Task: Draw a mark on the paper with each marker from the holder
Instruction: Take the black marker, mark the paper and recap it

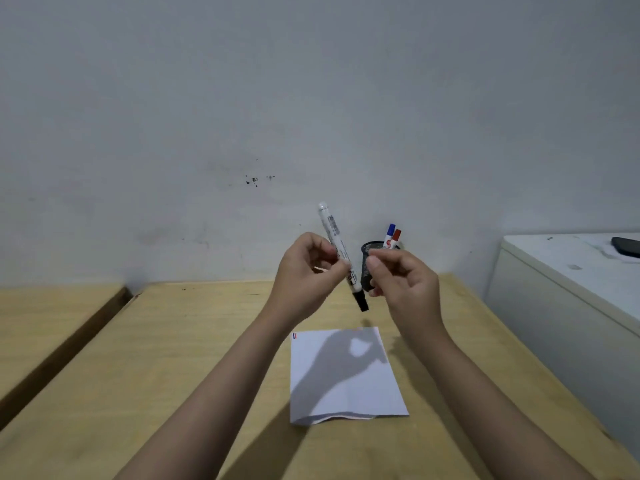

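Note:
My left hand (308,271) grips a white marker with a black cap (337,247), held tilted above the table with the cap end pointing down and to the right. My right hand (401,285) hovers just right of the cap, fingers curled and apart, holding nothing. Behind my right hand stands a black mesh holder (367,251), partly hidden, with a blue-capped marker (390,232) and a red-capped marker (396,238) sticking out. A white sheet of paper (346,375) lies on the wooden table below my hands, with small red and blue marks (295,336) in its top left corner.
The wooden table (173,358) reaches the grey wall. A second wooden surface (45,317) lies to the left across a gap. A white cabinet (568,278) stands at the right with a dark object (626,245) on top.

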`<state>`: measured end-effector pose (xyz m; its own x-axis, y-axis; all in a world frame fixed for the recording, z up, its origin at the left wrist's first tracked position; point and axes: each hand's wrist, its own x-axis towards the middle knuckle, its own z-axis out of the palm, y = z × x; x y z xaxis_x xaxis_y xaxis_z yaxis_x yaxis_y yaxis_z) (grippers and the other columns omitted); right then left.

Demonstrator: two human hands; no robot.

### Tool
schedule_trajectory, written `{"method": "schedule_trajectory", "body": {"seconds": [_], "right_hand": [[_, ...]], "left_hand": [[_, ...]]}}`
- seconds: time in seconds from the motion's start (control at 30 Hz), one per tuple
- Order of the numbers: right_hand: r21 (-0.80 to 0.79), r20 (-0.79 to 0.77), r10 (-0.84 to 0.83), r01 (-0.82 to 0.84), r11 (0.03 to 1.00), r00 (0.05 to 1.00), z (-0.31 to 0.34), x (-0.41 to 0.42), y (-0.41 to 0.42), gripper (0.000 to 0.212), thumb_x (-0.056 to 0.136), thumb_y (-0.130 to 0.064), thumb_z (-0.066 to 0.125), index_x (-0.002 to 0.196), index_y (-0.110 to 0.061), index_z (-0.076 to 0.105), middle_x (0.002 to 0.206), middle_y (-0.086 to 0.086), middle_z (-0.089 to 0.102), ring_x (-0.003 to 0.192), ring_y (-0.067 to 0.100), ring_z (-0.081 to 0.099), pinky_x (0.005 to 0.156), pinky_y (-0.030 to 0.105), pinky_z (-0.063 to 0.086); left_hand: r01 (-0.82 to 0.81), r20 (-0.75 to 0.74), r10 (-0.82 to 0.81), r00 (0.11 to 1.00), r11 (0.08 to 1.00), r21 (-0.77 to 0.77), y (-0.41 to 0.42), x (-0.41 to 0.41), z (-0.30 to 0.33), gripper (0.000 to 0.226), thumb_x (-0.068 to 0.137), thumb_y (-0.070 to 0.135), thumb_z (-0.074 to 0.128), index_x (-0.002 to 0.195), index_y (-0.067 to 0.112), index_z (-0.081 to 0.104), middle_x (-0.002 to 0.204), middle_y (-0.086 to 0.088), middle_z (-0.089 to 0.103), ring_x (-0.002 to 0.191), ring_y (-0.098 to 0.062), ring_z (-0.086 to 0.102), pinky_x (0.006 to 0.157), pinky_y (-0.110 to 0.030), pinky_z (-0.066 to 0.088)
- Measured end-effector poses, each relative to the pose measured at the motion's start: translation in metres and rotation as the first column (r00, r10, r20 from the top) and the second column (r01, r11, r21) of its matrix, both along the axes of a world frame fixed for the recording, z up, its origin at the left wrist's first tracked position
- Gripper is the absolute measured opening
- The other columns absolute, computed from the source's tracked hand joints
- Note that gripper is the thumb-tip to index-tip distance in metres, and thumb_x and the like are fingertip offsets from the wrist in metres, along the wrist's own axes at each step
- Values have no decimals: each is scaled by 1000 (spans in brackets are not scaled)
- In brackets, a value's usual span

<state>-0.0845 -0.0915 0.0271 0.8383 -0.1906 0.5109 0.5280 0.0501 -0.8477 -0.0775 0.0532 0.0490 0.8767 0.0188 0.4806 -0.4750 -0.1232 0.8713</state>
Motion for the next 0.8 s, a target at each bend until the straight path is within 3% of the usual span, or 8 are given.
{"method": "schedule_trajectory", "body": {"seconds": [0.1, 0.2, 0.3, 0.43, 0.53, 0.63, 0.7, 0.8], "right_hand": [[-67, -58, -7, 3, 998, 998, 8, 0, 9, 10, 82, -18, 70, 91, -14, 72, 73, 11, 57, 65, 20, 51, 61, 36, 48], [-146, -130, 0, -20, 989, 991, 15, 5, 17, 14, 79, -22, 73, 83, -9, 73, 68, 8, 55, 60, 17, 47, 60, 34, 44], [-129, -141, -8, -10, 992, 990, 17, 4, 24, 16, 81, -18, 71, 78, -2, 70, 69, 11, 55, 59, 16, 47, 61, 35, 45], [34, -154, -9, 14, 999, 988, 17, 3, 26, 16, 85, -16, 66, 85, 0, 65, 62, 1, 58, 52, 6, 56, 57, 29, 52], [73, -155, 21, -10, 997, 988, 14, 2, 27, 12, 87, -18, 64, 83, -7, 62, 63, -1, 59, 53, 5, 58, 53, 25, 53], [-41, -183, 72, -81, 996, 980, 8, -1, 31, 18, 85, -25, 66, 78, -9, 60, 55, 0, 52, 43, 7, 49, 45, 26, 47], [-97, -206, 76, -97, 990, 976, 4, -2, 34, 23, 86, -26, 65, 73, -8, 59, 53, 1, 50, 39, 9, 44, 42, 25, 43], [-90, -220, 37, -58, 994, 975, 1, 0, 36, 27, 86, -27, 65, 68, -9, 57, 53, 0, 55, 35, 9, 44, 41, 24, 42]], "left_hand": [[-41, 57, 27, 998, 963, 267, 7, -11, -3, 17, 76, 10, 66, 76, 20, 52, 74, 7, 61, 67, -3, 59, 63, -8, 40], [-57, 83, 27, 996, 918, 392, 12, -19, -6, 11, 78, 10, 62, 80, 15, 53, 77, 2, 66, 75, -6, 63, 65, -2, 38], [-63, 57, 46, 997, 934, 353, 16, -22, -10, 16, 77, 13, 66, 84, 12, 52, 79, 2, 66, 75, -3, 64, 63, -3, 39], [-36, -42, 52, 998, 945, 324, 26, -26, -21, 35, 65, 16, 81, 88, 13, 54, 84, 2, 68, 69, -10, 65, 61, -15, 48], [-93, -3, 98, 995, 957, 275, 29, -28, -28, 24, 66, 10, 80, 80, 12, 61, 76, 4, 68, 64, -9, 61, 69, -30, 54], [-120, 59, 109, 992, 959, 257, 31, -30, -29, 15, 70, 12, 75, 82, 16, 67, 80, 2, 72, 74, -17, 66, 78, -39, 56], [-153, 101, 130, 986, 950, 271, 32, -31, -29, 14, 70, 14, 74, 82, 18, 68, 82, 1, 72, 75, -19, 66, 78, -36, 56], [-206, 130, 173, 976, 930, 306, 34, -34, -31, 15, 70, 12, 77, 82, 14, 69, 77, 5, 71, 71, -6, 65, 69, -15, 50]]}}
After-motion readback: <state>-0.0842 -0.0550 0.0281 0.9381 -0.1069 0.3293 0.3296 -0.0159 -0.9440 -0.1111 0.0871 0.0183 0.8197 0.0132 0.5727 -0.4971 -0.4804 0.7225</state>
